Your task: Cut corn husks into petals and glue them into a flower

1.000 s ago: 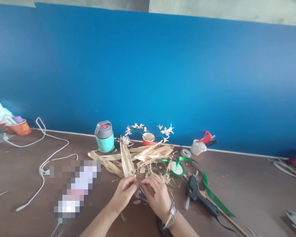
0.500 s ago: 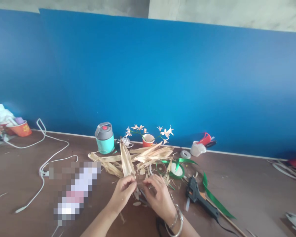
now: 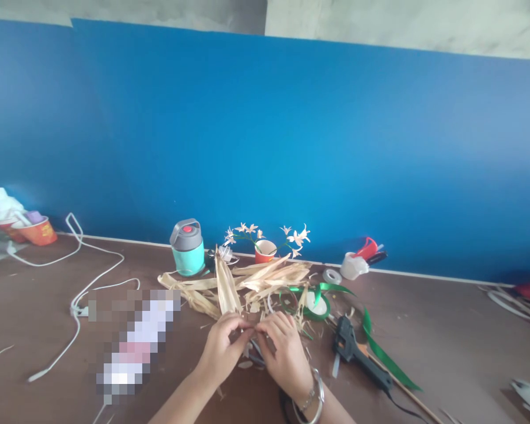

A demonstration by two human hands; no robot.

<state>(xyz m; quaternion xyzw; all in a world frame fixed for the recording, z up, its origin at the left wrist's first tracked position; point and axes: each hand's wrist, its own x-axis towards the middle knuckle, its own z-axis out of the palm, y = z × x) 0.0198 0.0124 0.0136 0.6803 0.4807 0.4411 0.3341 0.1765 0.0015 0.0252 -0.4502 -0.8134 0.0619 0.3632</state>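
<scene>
My left hand [image 3: 225, 347] and my right hand [image 3: 285, 352] meet at the fingertips over the brown table, both pinched closed. Whatever lies between the fingers is too small to make out. Just beyond them is a heap of dried corn husks [image 3: 274, 275], with one broad husk [image 3: 227, 285] pointing away from my left hand. Small pale scraps [image 3: 245, 364] lie under my hands, beside something dark that my right hand partly hides. A roll of green ribbon [image 3: 320, 306] rests past my right hand.
A black glue gun [image 3: 357, 353] lies at right beside a green ribbon strip [image 3: 388, 359] and a thin stick. At the back stand a turquoise jar [image 3: 188, 250], a paper cup with pale flowers [image 3: 265, 252] and a white holder [image 3: 354, 266]. White cables [image 3: 77, 294] run at left.
My hands have come together, the left moving slightly right, so the fingertips now touch. Another person's hand at the far left edge has gone out of view.
</scene>
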